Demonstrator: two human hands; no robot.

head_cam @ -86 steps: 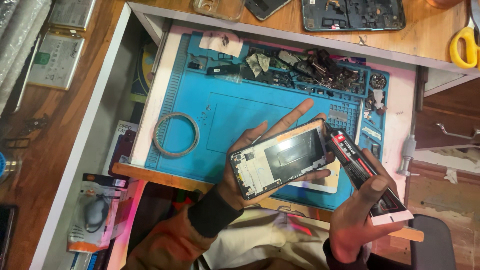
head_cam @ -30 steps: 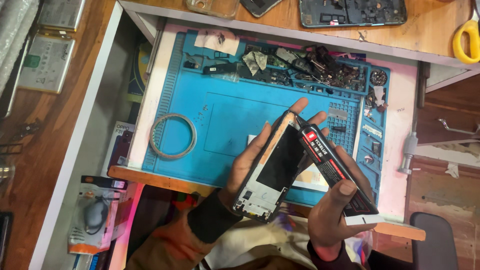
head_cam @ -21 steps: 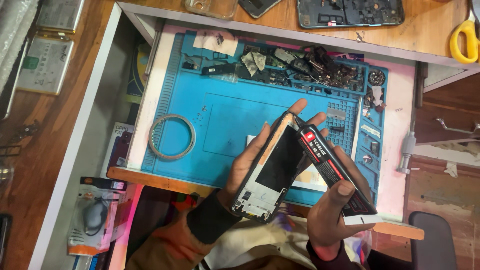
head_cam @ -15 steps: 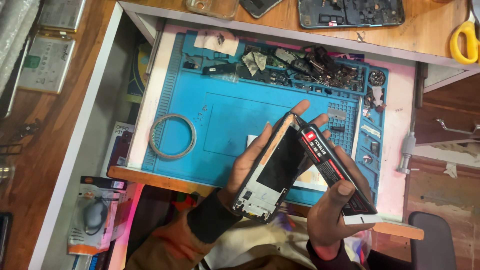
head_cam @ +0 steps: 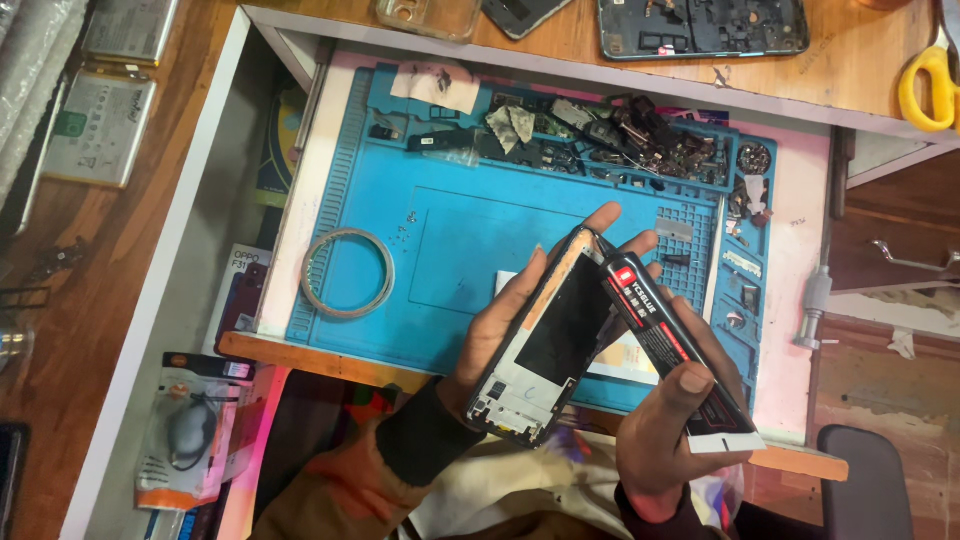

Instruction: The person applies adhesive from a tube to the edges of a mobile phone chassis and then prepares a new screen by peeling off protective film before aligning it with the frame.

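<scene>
left hand [head_cam: 500, 330] hides phone frame's [head_cam: 545, 350] edge; glue tube [head_cam: 665, 345] tip obscured.

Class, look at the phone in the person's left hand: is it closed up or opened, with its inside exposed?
Opened. The phone frame in the left hand shows bare metal framing and a dark inner cavity.

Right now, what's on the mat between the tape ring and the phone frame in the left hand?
Head view: only bare blue mat separates the tape ring from the phone frame held in the left hand.
</scene>
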